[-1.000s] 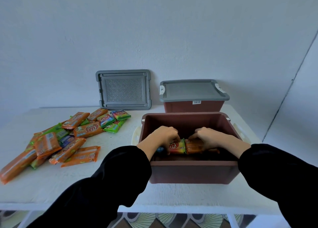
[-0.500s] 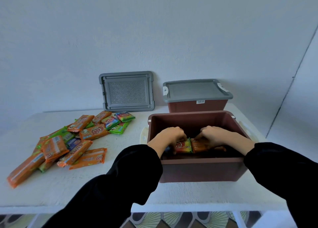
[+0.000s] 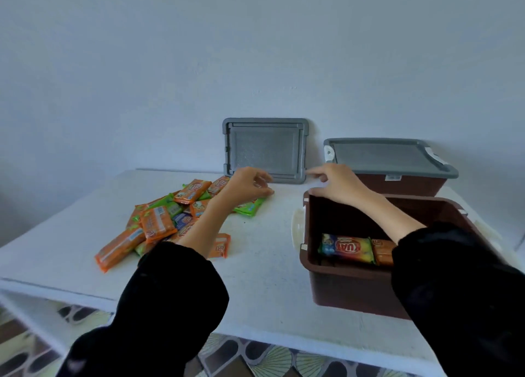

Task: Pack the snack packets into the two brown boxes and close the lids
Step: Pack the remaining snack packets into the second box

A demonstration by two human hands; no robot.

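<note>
Your packets (image 3: 159,223) lie heaped on the table (image 3: 255,263) at about 9 o'clock from the open box (image 3: 352,288), well apart from it. Two more already lie inside it against the near wall, a multicoloured packet (image 3: 346,247) with an orange one (image 3: 382,251) just beside it. Your left hand (image 3: 247,184) hovers over the far end of the heap, fingers curled and partly spread, above a green packet (image 3: 250,207) (whether it touches anything, I cannot tell). Your right hand (image 3: 336,182) is open and empty above the box's far left corner. At 12 o'clock from the open box stands the second box (image 3: 403,184), lid (image 3: 389,156) on. A loose lid (image 3: 265,149) leans on the wall (image 3: 255,49) at 11 o'clock.
</note>
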